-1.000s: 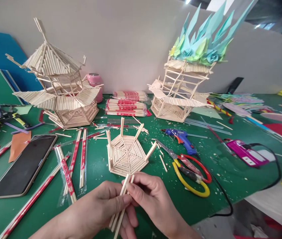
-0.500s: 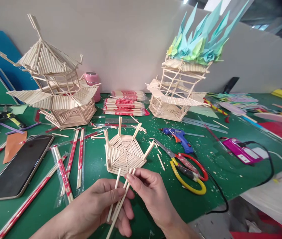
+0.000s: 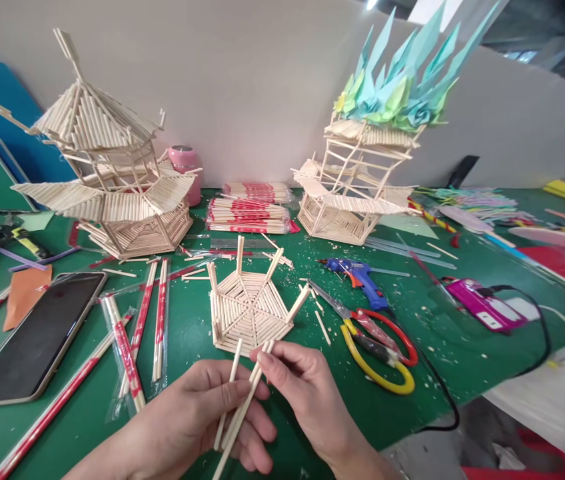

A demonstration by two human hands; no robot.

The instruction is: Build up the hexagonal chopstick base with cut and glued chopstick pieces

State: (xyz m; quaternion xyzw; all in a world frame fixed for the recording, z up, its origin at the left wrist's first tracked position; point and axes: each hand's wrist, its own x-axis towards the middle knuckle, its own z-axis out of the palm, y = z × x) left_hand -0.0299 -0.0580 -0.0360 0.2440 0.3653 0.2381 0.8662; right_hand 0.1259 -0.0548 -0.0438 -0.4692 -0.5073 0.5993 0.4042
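My left hand [image 3: 217,403] is closed around a few thin wooden chopsticks [image 3: 243,417]. One stands a little apart on the left, while the others lie side by side and slant up to the right. My right hand [image 3: 307,400] pinches the upper ends of the paired chopsticks between thumb and fingers. Just beyond my hands a hexagonal base [image 3: 252,308] made of chopsticks lies on the green table, short posts rising from its corners. My fingers partly cover its near edge.
Two chopstick pavilions [image 3: 112,207] [image 3: 345,200] stand at the back, with packed chopsticks [image 3: 247,217] between them. Scissors [image 3: 377,333] and a blue glue gun [image 3: 357,277] lie to the right, the latter near scattered scraps. A phone [image 3: 37,340] and wrapped chopsticks [image 3: 127,350] are left.
My right fingers have shifted slightly along the tops of the chopsticks, and the left fingers have spread a little below. The rest of the scene looks the same.
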